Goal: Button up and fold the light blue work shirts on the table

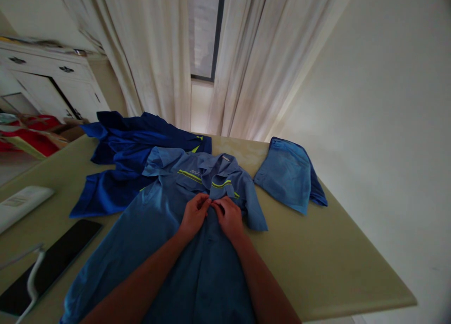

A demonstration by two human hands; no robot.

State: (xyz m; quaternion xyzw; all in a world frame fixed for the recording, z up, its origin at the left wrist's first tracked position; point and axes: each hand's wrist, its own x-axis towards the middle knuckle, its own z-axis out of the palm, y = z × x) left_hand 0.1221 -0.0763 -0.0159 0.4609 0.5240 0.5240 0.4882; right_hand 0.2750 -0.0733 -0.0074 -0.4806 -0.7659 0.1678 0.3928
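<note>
A light blue work shirt (165, 234) with yellow-green stripes lies spread face up on the greenish table (317, 258), collar away from me. My left hand (193, 216) and my right hand (229, 217) meet at the middle of the shirt's front, just below the collar. Both hands pinch the front placket with curled fingers, fingertips almost touching. What sits between the fingertips is too small to see.
A dark blue garment (130, 150) lies crumpled at the table's far left. A folded light blue garment (287, 173) sits at the far right. A black phone (52, 263), a white cable (31, 286) and a white remote (21, 204) lie at the left. Curtains hang behind.
</note>
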